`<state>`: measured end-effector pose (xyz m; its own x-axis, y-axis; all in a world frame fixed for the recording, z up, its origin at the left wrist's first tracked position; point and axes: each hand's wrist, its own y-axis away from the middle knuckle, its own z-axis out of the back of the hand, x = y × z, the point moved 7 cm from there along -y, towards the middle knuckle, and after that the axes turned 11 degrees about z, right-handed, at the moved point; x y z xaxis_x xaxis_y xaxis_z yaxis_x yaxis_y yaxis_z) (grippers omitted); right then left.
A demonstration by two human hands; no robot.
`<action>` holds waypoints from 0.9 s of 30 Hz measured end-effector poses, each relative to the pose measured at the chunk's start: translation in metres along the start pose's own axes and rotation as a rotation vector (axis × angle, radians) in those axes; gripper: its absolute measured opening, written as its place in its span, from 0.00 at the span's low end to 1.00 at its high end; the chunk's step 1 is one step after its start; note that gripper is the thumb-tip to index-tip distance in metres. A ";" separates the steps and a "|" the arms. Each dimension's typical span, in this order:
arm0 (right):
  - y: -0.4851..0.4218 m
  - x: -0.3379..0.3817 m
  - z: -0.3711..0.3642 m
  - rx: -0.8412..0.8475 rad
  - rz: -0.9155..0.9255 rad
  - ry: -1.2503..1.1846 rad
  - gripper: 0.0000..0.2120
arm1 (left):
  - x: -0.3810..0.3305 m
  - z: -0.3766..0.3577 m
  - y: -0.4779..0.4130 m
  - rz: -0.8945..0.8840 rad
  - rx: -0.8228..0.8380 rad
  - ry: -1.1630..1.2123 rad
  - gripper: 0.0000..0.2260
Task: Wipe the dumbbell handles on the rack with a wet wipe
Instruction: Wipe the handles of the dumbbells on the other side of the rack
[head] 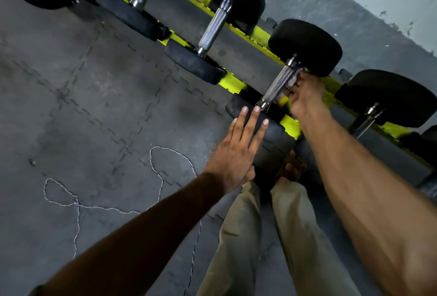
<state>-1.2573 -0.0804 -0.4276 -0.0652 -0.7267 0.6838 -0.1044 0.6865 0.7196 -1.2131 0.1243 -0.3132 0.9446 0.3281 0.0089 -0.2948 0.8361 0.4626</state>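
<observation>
Dumbbell handle of knurled steel (pixel 277 87) runs away from me, right hand (pixel 305 100) clutching white wet wipe (pixel 294 80) at its far end, left hand (pixel 236 154) flat, holding nothing.

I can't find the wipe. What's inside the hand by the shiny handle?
A bit of whitish wipe peeks from the right hand against the dumbbell handle. The hand covers the rest.

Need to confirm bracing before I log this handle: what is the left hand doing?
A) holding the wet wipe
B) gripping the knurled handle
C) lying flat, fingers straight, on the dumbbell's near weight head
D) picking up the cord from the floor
C: the left hand lies open with straight fingers on the near weight head, while the right hand holds the wet wipe against the knurled handle.
</observation>
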 end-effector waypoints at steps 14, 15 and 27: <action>-0.017 -0.014 -0.027 0.001 -0.031 -0.347 0.06 | 0.002 0.000 0.001 -0.004 0.016 0.001 0.51; -0.017 -0.017 -0.021 -0.083 0.044 -0.302 0.05 | 0.003 -0.001 0.001 -0.001 0.018 -0.007 0.51; 0.067 0.038 -0.038 0.140 1.262 1.347 0.08 | 0.003 0.001 0.000 0.012 0.030 -0.034 0.53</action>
<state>-1.2289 -0.0614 -0.3492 0.5704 0.7094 0.4141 -0.7045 0.6817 -0.1974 -1.2102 0.1250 -0.3123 0.9456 0.3222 0.0449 -0.3022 0.8187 0.4883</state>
